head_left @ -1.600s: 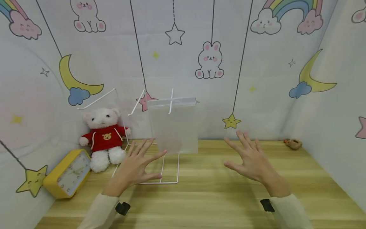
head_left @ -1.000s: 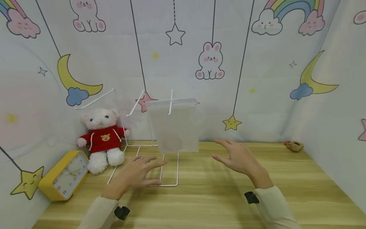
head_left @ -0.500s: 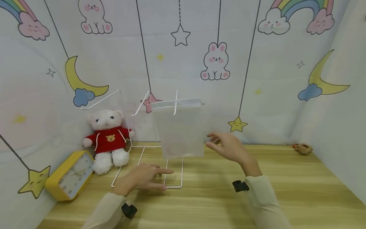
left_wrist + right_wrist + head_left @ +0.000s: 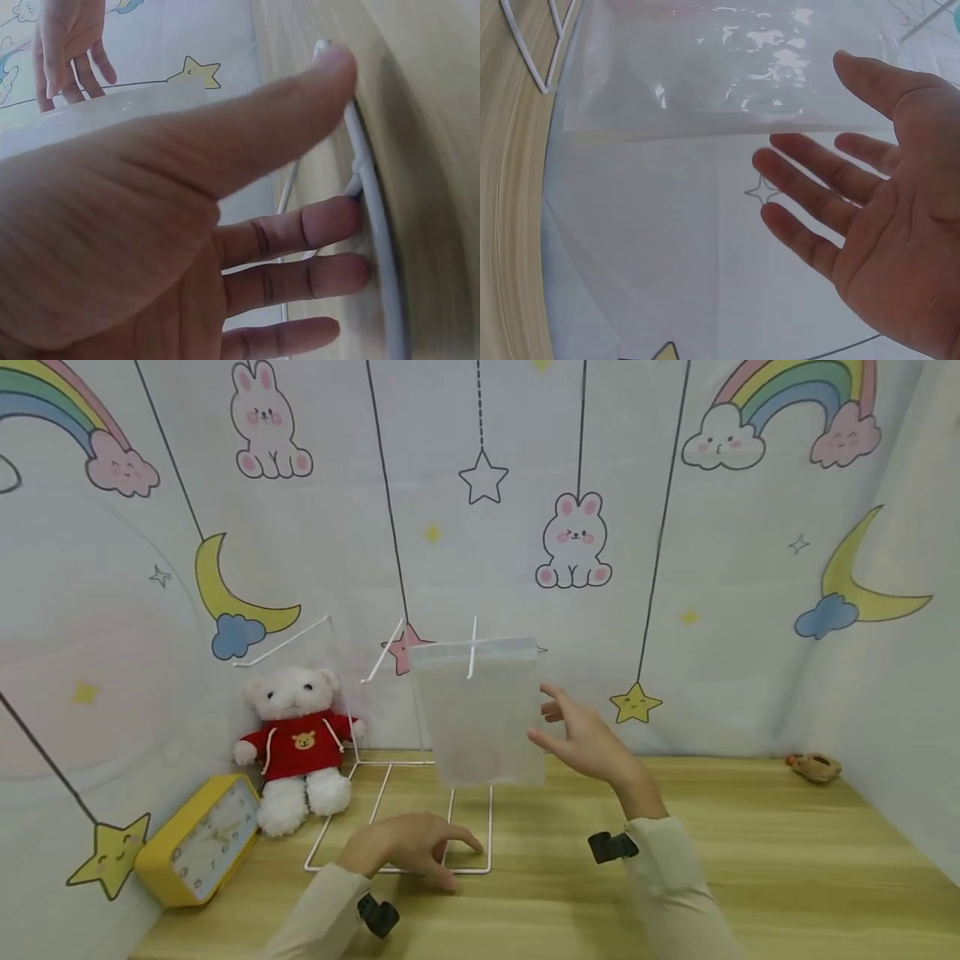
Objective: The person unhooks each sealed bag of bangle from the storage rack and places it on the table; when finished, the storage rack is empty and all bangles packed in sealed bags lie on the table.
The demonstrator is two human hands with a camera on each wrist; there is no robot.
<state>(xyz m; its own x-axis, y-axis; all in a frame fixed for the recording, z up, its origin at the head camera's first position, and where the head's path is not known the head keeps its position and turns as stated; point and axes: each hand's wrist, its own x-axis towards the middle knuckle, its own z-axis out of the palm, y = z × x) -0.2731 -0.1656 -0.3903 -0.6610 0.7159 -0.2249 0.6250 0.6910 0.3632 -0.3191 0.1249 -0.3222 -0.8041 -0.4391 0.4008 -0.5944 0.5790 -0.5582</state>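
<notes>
A frosted, see-through plastic pouch (image 4: pixel 480 718) hangs from a prong of a white wire rack (image 4: pixel 491 835), a faint pinkish patch showing low on it. My right hand (image 4: pixel 585 739) is at the pouch's right edge, fingers loosely bent; in the right wrist view the palm (image 4: pixel 885 195) faces the glossy pouch (image 4: pixel 690 75) with nothing in it. Low over the rack's front base bar is my left hand (image 4: pixel 412 843), thumb and fingers spread. In the left wrist view the thumb tip overlaps the white bar (image 4: pixel 382 247); whether it touches cannot be told.
At the left, a white teddy bear (image 4: pixel 303 743) in a red hoodie sits behind the rack's side, with a yellow clock (image 4: pixel 202 839) next to it. A small brown toy (image 4: pixel 816 767) lies at the far right. A patterned cloth (image 4: pixel 720 693) backs the wooden table (image 4: pixel 675 835).
My right hand has come leftward to the pouch's edge, its fingers bending from a wide spread. My left hand has lowered and shifted right toward the rack's front bar. The view has tilted up slightly.
</notes>
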